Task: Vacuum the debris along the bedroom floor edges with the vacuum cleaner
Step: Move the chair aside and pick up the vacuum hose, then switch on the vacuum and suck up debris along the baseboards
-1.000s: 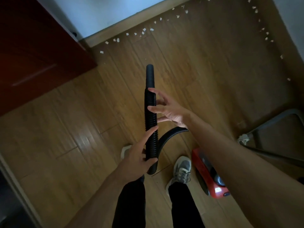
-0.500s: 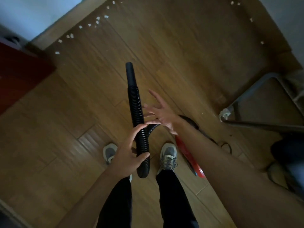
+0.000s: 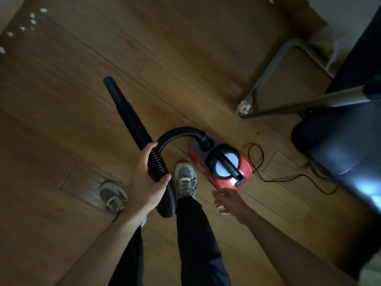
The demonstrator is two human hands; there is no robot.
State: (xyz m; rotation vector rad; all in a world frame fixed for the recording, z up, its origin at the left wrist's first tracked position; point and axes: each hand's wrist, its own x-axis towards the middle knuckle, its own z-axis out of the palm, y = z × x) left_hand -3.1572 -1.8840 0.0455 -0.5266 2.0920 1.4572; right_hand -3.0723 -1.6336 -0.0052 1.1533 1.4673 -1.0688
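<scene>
Left hand (image 3: 144,182) wraps the ribbed hose (image 3: 132,120) at its bend, thumb over the top and fingers curled underneath. Firm hold. Nozzle (image 3: 113,87) points up and away to the left, in the air above the floor (image 3: 185,58), not down at it.

Change: 1 s ago both hands were on the hose, the right one fingering the ribs higher up. 0.5 s ago the right had let go and hung spread beside it. Now the right hand (image 3: 227,200) is low and to the right, fingers spread and holding nothing, just short of the near end of the handle (image 3: 228,166) on the red vacuum (image 3: 246,164). Not touching yet.

The view has swung right and down. The vacuum, only partly seen before, is in full view on the floor just beside the right shoe (image 3: 185,178). Its hose loops from the front socket back to the left hand. Cord (image 3: 288,178) trails off to the right past a metal frame (image 3: 266,79).

Debris (image 3: 33,17): white flecks, now pushed to the top-left corner of the view, well apart from the nozzle. None looks collected.

Reading: attention has gone from the hose to the body of the machine, likely to lift it by the handle or reach a switch; I cannot see which. Cleaning itself has not begun. Next the nozzle has to come down at the fleck line along the edge. Watch the cord near the feet.
</scene>
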